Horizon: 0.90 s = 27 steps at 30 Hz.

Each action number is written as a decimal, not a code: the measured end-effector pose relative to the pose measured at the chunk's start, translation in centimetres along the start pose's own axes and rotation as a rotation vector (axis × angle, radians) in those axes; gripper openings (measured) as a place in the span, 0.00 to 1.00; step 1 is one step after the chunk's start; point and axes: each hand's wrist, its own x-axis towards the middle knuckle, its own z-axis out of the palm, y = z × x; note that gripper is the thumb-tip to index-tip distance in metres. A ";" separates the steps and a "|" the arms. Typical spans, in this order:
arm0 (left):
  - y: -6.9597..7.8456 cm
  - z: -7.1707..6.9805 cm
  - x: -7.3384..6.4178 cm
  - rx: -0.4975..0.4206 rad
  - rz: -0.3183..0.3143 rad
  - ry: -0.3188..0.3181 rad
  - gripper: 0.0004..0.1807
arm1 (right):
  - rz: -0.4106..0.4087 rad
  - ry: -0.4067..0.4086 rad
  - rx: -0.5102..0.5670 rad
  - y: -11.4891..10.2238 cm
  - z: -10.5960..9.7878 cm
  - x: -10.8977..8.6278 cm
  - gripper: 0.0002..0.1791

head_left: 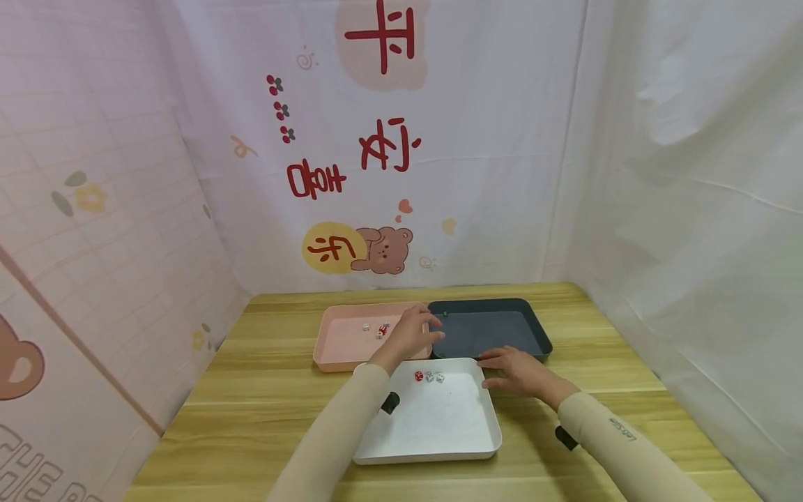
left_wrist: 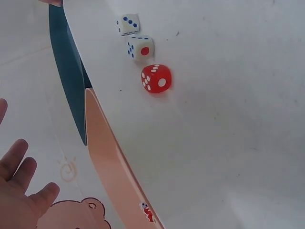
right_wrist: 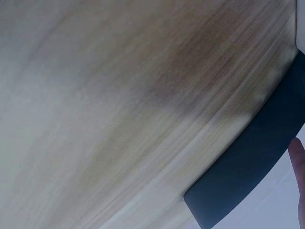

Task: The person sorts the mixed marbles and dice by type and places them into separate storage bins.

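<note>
My left hand hovers over the right end of the pink tray, fingers loosely bent and apart, nothing between them. In the left wrist view its fingers are spread. My right hand is at the white tray's far right corner, beside the dark blue tray's front edge; contact is hard to tell. Inside the white tray, a red die and two white dice, one nearer the red and one farther right, lie in a row near the back rim.
Several dice, white and red, lie in the pink tray. A small green die is in the dark blue tray, at its back left. The wooden table ends at white printed cloth behind and at both sides.
</note>
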 end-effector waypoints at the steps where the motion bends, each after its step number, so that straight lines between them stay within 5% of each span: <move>1: 0.0 0.0 -0.1 -0.009 0.008 0.002 0.13 | 0.008 -0.006 0.001 0.0 0.0 0.0 0.27; 17: -0.1 0.2 -2.8 0.182 0.116 -0.107 0.09 | 0.026 -0.027 -0.006 0.3 0.2 0.1 0.27; 27: -1.0 1.2 -3.1 0.283 0.149 -0.143 0.10 | 0.028 -0.031 -0.009 0.3 0.3 0.1 0.27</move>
